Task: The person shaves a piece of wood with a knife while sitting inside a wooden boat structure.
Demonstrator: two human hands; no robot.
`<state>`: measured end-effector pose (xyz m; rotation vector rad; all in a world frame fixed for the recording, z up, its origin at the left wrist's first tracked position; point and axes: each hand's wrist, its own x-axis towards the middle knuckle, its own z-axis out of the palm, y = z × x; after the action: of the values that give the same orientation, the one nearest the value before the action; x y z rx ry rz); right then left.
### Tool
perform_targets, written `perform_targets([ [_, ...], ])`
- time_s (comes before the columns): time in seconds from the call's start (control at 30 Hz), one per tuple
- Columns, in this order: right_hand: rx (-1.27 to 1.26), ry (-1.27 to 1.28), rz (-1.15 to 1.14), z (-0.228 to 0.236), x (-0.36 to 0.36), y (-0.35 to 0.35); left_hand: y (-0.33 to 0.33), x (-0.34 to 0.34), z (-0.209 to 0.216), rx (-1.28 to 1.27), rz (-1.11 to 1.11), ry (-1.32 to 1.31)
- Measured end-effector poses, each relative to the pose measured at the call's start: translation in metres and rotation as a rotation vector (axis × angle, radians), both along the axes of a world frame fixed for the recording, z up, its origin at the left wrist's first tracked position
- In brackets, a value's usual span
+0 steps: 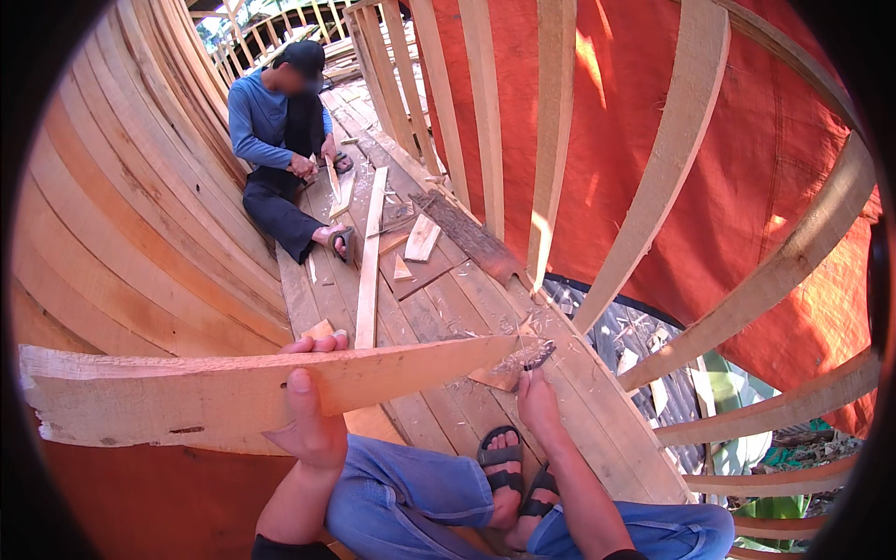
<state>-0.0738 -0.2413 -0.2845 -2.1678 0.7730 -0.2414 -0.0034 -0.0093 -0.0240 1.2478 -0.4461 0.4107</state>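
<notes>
Well apart, hands point(315, 425) around plank point(196, 394), tool point(539, 357)

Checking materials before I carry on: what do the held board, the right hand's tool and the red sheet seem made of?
Board: bare wood, apparently unvarnished; visible grain and a rough, pale left end.
Tool: its dark, mottled head is probably metal, but too small to be sure.
Red sheet: likely tarpaulin or cloth, mostly matt; it shows soft creases.
</notes>
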Motion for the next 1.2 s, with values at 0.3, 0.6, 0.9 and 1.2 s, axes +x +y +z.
perform_targets([
  [0.3, -0.041, 0.03, 0.057, 0.034, 0.012, 0.0, 0.002, 0.005, 0.006, 0.01, 0.085, 0.01],
  [0.6, -0.017, 0.12, 0.035, 0.033, 0.011, -0.012, -0.003, -0.004, 0.007, -0.001, 0.001, 0.029],
  [0.9, 0.004, 0.125, 0.04, 0.019, 0.006, -0.02, -0.003, -0.003, 0.008, 0.037, 0.005, -0.014],
  [1.2, -0.047, 0.12, 0.036, 0.001, 0.005, -0.026, -0.001, 0.001, 0.003, 0.008, -0.004, -0.017],
])
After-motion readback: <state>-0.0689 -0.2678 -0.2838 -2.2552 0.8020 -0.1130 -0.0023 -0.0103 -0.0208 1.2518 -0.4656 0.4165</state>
